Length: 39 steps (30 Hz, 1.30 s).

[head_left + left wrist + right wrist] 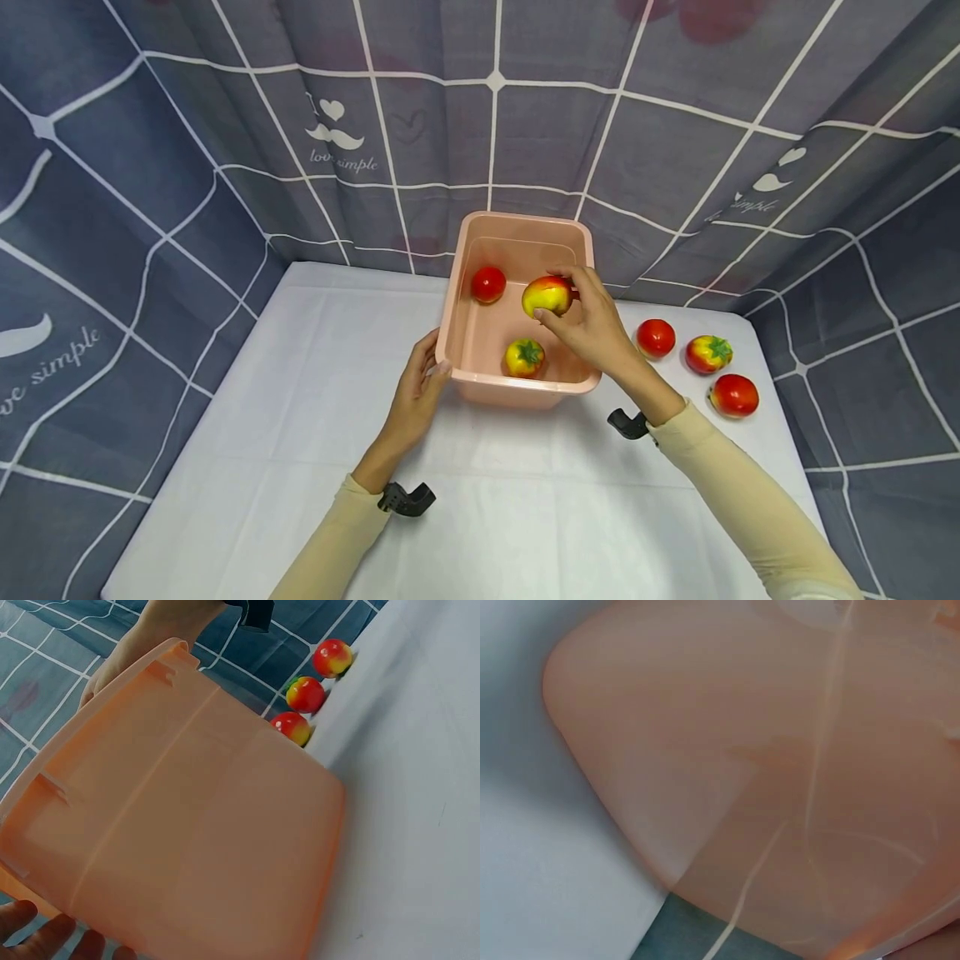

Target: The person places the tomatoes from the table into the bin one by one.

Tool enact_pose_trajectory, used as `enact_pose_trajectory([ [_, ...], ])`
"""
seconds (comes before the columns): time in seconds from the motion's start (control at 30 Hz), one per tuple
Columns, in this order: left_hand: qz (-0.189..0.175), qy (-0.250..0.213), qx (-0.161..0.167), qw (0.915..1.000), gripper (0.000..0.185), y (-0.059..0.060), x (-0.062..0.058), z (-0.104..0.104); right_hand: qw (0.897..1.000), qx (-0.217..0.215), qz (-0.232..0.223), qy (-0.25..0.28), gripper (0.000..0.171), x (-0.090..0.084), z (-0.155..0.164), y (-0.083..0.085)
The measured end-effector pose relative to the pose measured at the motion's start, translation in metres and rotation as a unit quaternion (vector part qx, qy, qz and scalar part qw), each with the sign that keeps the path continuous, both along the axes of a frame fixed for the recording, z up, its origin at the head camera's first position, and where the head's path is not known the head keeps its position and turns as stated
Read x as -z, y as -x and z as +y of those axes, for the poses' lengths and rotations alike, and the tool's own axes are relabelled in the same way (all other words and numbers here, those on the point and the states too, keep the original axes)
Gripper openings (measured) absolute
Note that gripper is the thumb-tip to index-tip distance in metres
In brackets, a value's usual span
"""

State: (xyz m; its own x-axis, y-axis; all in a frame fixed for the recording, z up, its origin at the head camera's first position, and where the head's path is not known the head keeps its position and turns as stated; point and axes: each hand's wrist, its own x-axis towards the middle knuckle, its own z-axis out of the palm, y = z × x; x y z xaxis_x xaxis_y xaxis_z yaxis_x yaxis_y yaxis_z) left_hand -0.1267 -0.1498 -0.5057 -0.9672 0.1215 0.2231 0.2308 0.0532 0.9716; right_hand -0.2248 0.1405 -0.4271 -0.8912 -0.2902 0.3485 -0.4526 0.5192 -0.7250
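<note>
A pink plastic bin (487,377) stands on the white table. My left hand (414,398) grips its left front corner, thumb over the rim; in the left wrist view its fingers (46,936) show beside the bin wall (187,817). Inside the bin, my right hand (588,321) pinches a red-and-yellow mango-like fruit (546,297) between thumb and fingers. A round red fruit (488,285) lies at the bin's back left, and a yellow fruit with a green leafy top (524,357) near its front. The bin wall (705,750) fills most of the right wrist view, hiding the held fruit.
Right of the bin lie two red fruits, one farther back (656,338) and one nearer (734,396), with a red-and-yellow leafy-topped fruit (708,354) between them. A grey checked curtain (435,133) surrounds the back and sides of the white table (300,400).
</note>
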Motion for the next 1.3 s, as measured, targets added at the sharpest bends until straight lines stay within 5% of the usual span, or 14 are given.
enact_pose_trajectory([
  [0.37, 0.0, -0.001, -0.002, 1.0, 0.056, 0.0, -0.003, 0.001, 0.999, 0.013, 0.006, 0.034, 0.059, 0.0, 0.003, -0.004],
  [0.77, 0.003, 0.004, -0.006, 1.0, 0.055, 0.001, -0.002, 0.001, 0.988, 0.077, 0.056, 0.118, 0.051, 0.012, 0.027, -0.007],
  [1.07, 0.003, 0.004, -0.008, 1.0, 0.055, 0.0, -0.003, 0.002, 0.98, 0.131, 0.039, 0.146, 0.043, 0.002, 0.043, -0.028],
  [1.3, 0.003, 0.001, -0.005, 1.0, 0.055, 0.0, -0.001, 0.003, 0.969, 0.197, 0.021, 0.149, 0.045, 0.038, 0.082, -0.024],
])
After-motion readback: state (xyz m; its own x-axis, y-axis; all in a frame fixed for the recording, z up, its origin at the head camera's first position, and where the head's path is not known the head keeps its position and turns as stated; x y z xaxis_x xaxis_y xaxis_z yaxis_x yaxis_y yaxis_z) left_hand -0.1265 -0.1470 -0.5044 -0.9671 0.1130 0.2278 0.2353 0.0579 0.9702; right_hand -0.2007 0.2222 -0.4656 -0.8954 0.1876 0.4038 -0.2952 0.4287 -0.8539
